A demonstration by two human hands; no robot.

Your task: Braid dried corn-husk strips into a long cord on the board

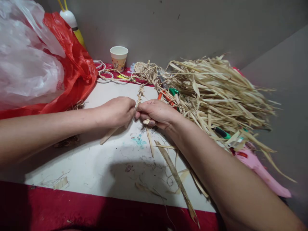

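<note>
Over the white board point(96, 166), my left hand point(120, 112) and my right hand point(156, 113) meet, fingertips almost touching. Both are closed on the lower end of a braid of dry straw-coloured leaf strips point(140, 93). From there the braid runs up and away toward a tangled heap of braided cord point(149, 72). One loose strip end point(109, 136) sticks out below my left hand. Another strip point(149, 141) hangs under my right hand. Exactly how the fingers pinch the strips is partly hidden.
A big pile of dry strips point(221, 89) lies right, over orange-handled point(166, 96) and green-handled tools. A pink object point(262, 170) sits beyond my right forearm. Red and white plastic bags point(72, 61) fill the left. A paper cup point(119, 59) and white rings point(106, 77) stand near the wall.
</note>
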